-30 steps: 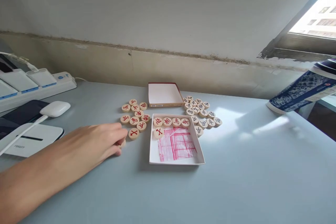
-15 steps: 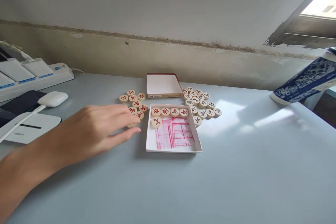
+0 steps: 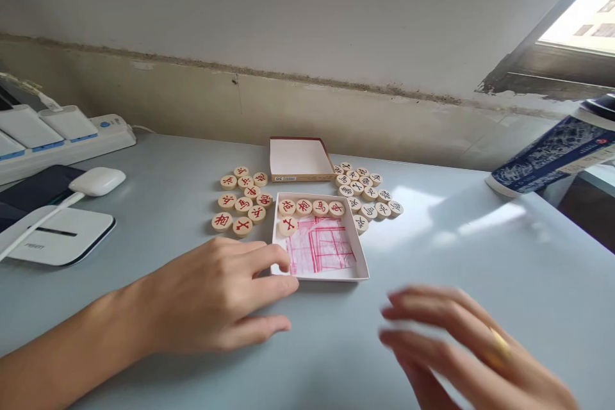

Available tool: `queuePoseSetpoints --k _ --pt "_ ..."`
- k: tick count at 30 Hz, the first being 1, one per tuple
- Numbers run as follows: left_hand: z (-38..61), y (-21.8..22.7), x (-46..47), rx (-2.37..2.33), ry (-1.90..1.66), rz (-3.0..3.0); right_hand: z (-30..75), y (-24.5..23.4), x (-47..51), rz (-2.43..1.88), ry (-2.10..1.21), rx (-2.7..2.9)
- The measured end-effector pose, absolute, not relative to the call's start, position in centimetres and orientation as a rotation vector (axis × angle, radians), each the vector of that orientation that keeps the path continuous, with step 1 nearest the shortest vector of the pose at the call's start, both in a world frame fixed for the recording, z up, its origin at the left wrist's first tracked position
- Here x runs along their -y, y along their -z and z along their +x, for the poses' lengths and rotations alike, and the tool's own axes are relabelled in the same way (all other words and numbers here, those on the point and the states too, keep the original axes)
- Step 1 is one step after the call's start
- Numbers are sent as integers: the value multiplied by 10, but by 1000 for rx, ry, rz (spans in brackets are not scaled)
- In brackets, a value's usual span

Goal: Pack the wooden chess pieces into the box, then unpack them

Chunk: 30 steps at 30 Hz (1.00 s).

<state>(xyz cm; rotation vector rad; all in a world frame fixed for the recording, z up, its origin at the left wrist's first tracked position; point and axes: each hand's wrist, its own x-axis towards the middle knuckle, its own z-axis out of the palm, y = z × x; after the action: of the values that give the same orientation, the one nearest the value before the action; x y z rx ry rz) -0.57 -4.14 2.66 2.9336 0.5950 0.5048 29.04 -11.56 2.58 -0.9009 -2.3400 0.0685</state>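
Note:
My left hand rests on the grey table with fingers stretched out, fingertips touching the near left corner of a shallow white box. The box holds a row of wooden chess discs with red characters and a folded red-lined sheet. My right hand hovers blurred at the lower right, fingers extended, a ring on one finger, nothing in it. Several red-marked discs lie left of the box; several dark-marked discs lie to its right.
A box lid stands behind the white box. At the far left are a power strip, a white earbud case, a white device with a cable and a dark phone. A blue patterned book juts in at the right.
My left hand came back from the red discs and now lies at the box's near left corner. My right hand has entered at the lower right. The camera shifted slightly.

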Motion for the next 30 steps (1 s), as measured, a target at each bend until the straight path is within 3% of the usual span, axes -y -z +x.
queuePoseSetpoints --k 9,16,30 --pt "-7 -21 38 -583 -488 2887 229 -22 7 -994 -36 2718" --pt "-7 -20 37 -557 -510 2920 230 -22 4 -1157 77 2706" --pt "-5 -17 37 -527 -602 2945 234 -27 5 -900 -38 2774"
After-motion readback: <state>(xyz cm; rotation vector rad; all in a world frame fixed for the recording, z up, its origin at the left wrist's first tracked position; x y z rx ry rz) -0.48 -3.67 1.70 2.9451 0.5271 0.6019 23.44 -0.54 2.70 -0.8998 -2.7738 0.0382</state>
